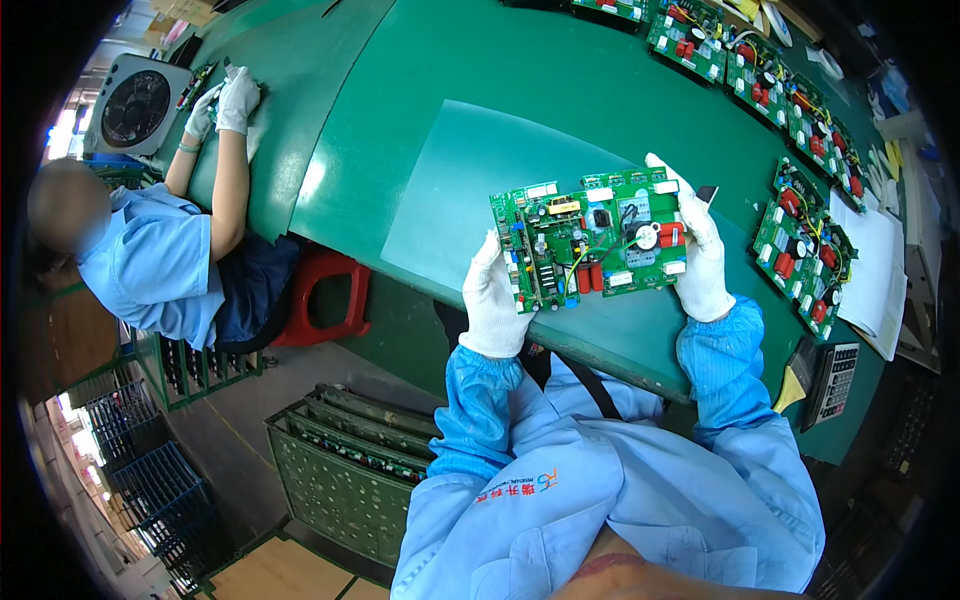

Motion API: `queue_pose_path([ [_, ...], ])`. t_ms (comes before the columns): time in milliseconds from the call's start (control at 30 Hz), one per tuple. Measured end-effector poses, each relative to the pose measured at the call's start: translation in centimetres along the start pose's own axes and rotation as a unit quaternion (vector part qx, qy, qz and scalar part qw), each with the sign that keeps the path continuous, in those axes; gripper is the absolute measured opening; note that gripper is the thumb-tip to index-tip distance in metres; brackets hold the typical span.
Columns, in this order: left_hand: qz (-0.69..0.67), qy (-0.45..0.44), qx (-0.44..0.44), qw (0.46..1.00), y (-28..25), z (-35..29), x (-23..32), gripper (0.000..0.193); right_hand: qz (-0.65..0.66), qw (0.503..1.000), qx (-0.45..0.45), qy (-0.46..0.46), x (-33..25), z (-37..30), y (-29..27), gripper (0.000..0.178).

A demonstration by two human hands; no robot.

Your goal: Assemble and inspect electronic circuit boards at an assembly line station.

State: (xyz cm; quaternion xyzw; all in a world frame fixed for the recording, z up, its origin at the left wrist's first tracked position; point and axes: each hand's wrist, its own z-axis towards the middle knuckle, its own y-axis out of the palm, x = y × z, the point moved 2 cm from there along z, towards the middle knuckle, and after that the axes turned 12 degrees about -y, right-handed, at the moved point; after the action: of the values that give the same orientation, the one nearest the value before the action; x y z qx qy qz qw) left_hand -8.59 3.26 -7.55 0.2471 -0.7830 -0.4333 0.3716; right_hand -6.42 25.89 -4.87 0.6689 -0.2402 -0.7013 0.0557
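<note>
A green circuit board (622,267) is held up over the near edge of the green table, its component side facing me. Red cylinders, a round white-topped part, white connectors and a yellow-green wire stand on it. My left hand (494,300), in a white glove, grips the board's left edge, with the fingers mostly hidden behind it. Its right edge is in my right hand (702,248), gloved the same way, the fingers along the side. A small dark thing (707,194) shows beside the right fingers; I cannot make out what it is.
Several similar circuit boards (803,248) line the table's right side and far right. A calculator (832,384) and white papers (875,275) lie at right. At left, a co-worker in white gloves (238,98) handles a small board near a fan (137,105). A slotted green rack (335,480) stands below.
</note>
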Motion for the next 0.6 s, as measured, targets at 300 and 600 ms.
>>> queue_pose_path([
  [300, -0.008, -0.007, -0.095, 0.995, 0.4, 0.0, 0.2, 0.041, -0.023, 0.999, -0.03, -0.021, 0.1, 0.5, -0.3, 0.061],
  [600, 0.001, -0.025, -0.092, 0.995, -0.3, -0.2, 0.3, 0.06, -0.024, 0.998, -0.034, -0.054, 0.5, 0.2, -0.5, 0.057],
])
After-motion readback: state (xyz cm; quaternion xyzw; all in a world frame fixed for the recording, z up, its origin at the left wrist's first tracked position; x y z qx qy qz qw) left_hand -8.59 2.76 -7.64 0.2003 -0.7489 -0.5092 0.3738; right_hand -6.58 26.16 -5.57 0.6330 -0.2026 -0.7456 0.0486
